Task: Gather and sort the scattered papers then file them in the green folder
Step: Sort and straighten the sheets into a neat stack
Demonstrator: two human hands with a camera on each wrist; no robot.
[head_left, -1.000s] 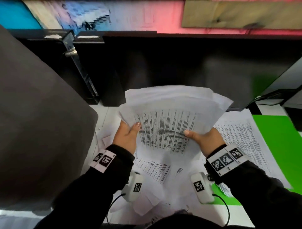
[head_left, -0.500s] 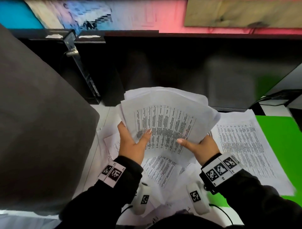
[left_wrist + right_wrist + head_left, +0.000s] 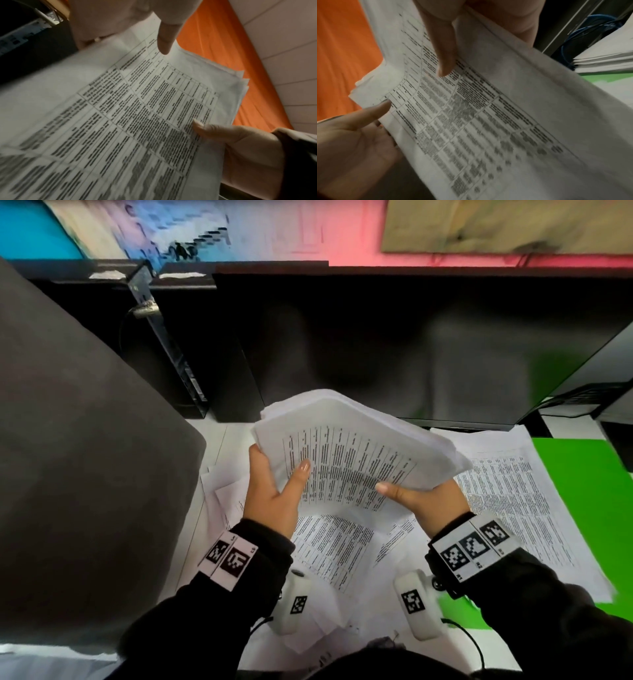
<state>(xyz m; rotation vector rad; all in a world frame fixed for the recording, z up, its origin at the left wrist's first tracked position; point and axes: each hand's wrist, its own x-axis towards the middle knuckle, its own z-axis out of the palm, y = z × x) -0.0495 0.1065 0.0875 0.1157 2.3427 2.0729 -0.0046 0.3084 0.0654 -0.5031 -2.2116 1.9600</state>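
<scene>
Both hands held one gathered stack of papers (image 3: 356, 453) up off the desk (image 3: 219, 446), printed table side toward the person. The left hand (image 3: 274, 501) gripped the stack's left edge, thumb laid across the top sheet and fingers curled behind; the right hand (image 3: 431, 501) pinched the lower right corner the same way, thumb on the print and fingers out of sight beneath. Held at two opposite edges, the sheets sagged in the middle, and their far edges fanned unevenly, so the grip probably served to square them into one bundle. Beneath the hands more loose printed sheets (image 3: 329, 546) lay overlapping on the desk, and a larger printed sheet (image 3: 513, 501) lay to the right, partly over the green folder (image 3: 589, 494), which sat flat at the desk's right side. The folder appeared placed there within easy reach for filing. Judging by the sheets lying loose, gathering looked unfinished and filing not yet begun.
</scene>
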